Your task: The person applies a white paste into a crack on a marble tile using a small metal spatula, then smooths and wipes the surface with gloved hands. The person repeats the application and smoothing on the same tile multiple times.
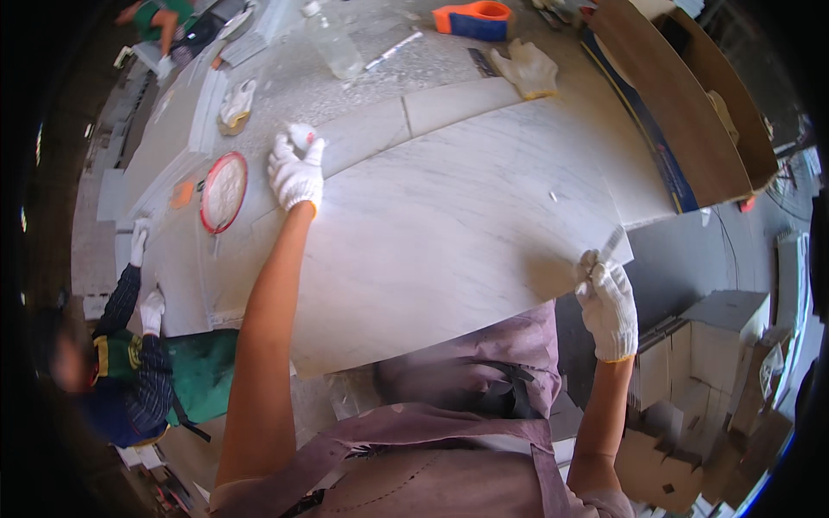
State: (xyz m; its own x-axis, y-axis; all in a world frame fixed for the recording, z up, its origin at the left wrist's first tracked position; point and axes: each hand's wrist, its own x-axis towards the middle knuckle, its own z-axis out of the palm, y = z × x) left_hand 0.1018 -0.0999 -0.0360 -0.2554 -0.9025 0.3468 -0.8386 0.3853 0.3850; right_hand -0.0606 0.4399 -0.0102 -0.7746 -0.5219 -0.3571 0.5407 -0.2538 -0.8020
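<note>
In front of me lies a large white marble-look slab (432, 233) with faint grey veins. My left hand (296, 177), in a white knit glove, rests at its far left edge. Its thumb and fingers curl round a small white rounded object (302, 135) with a red spot, whose kind I cannot make out. At the slab's near right corner, my gloved right hand (607, 302) is closed in a pinch. A thin, flat greyish blade-like piece (612, 243) sticks up from its fingertips; the rest is hidden by the glove. A small white bit (553, 197) lies on the slab.
Left of my arm is a red-rimmed round dish (224, 192) of pale material. Loose gloves (528, 69), a clear bottle (332, 41) and an orange-blue tape dispenser (473, 21) lie beyond. A cardboard box (669, 95) stands right. A co-worker (125, 363) works at left.
</note>
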